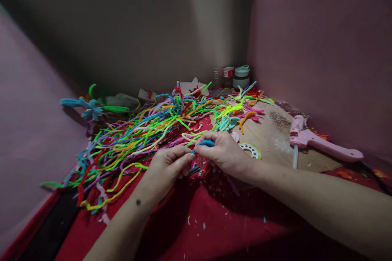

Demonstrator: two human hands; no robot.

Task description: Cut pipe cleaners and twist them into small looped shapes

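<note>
**Station Status: Blue Fuzzy Piece (207, 143) Pinched Between Both Hands**

Reference point for all positions: the pile of fuzzy stems (147, 130).

Hands: Your left hand (168, 165) and right hand (225, 153) are in front of the pile, toward its right part. The right thumb and fingers close on the blue fuzzy piece; the left fingertips pinch narrowly at its near end. A dark slim item (194, 170) shows by the left fingers; whether you hold it cannot be told.

Surface: A red cloth (196, 232) covers the surface under and in front of the pile. Small scraps (204, 226) are scattered there. A brown board (278, 138) extends right from beneath the pile's right end; on it lies a pink glue gun (321, 142). A blue flower (92, 109) is at the pile's left end.

Room: A grey wall (122, 28) stands behind the pile; mauve (321, 49) and pale pink (24, 110) walls stand to its right and left. Behind its right part are a red-labelled bottle (228, 73) and a lidded container (241, 78).
</note>
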